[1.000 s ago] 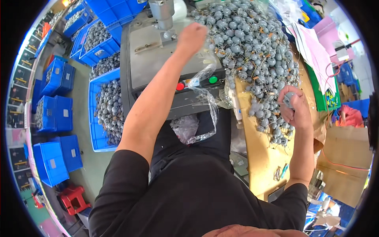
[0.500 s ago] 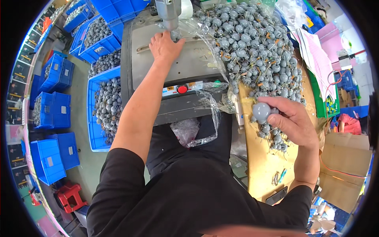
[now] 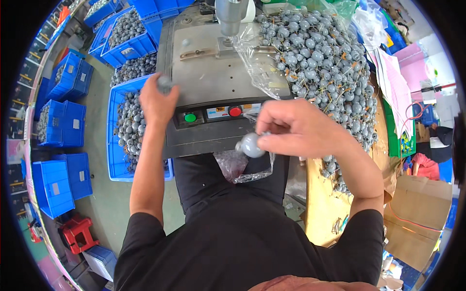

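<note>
My left hand (image 3: 159,104), blurred by motion, is closed around a small grey ball-shaped part (image 3: 165,83) at the left edge of the machine, close to a blue bin (image 3: 112,145) of similar balls. Between thumb and fingers, my right hand (image 3: 301,128) grips a glossy grey ball (image 3: 252,145) with a small stub on its side. That ball hangs over the front edge of the bench machine (image 3: 208,72). Above the machine's metal plate hangs a press head (image 3: 231,17), with neither hand beneath it.
A big heap of grey balls with thin wires (image 3: 320,58) covers the right-hand table (image 3: 315,213). On the machine's front sit a green button (image 3: 190,117) and a red button (image 3: 235,112). Clear plastic film (image 3: 255,63) drapes over its right side. More blue bins (image 3: 63,123) stand at left.
My left hand has left the spot under the press head and swung left toward the blue bin with a ball. My right hand has carried its ball left from the heap's edge to the machine's front.
</note>
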`<state>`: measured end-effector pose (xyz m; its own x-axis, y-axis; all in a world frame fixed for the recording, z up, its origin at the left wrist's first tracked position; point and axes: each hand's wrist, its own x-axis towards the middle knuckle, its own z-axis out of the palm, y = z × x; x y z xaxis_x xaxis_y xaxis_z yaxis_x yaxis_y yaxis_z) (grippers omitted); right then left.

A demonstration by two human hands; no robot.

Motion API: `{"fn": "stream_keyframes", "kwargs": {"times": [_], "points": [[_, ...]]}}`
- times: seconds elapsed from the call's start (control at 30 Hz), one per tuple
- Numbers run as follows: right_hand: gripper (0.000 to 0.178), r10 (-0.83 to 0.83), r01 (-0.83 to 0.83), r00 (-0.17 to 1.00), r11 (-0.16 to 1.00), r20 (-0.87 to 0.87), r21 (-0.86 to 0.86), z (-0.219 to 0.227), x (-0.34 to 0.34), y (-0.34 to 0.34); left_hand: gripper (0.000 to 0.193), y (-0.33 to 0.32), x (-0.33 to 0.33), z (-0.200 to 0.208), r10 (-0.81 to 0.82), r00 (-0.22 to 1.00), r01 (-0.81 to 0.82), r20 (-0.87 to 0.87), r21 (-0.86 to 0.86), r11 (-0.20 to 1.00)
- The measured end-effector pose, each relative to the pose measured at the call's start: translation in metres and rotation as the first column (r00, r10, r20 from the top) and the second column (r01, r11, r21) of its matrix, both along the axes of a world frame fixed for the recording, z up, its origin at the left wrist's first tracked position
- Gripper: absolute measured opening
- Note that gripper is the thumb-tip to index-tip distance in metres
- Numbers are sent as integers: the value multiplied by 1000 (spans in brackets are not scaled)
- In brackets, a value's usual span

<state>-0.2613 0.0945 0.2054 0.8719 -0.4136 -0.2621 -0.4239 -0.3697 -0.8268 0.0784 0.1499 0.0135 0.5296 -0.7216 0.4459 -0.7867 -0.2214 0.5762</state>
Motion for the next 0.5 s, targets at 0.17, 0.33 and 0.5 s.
{"fn": "stream_keyframes", "kwargs": {"times": [0.17, 0.33, 0.5], "points": [[23, 95, -87, 992, 992, 86, -91, -38, 66, -20, 71, 94, 94, -41, 336, 923, -371, 186, 201, 907], [25, 83, -87, 995, 993, -52, -79, -87, 102, -58, 68, 92, 74, -31, 291, 952, -302, 100, 120, 946], [27, -167, 176, 984, 938, 56, -299, -145, 94, -136, 66, 73, 10, -37, -58, 975, 52, -214, -36, 998]]}}
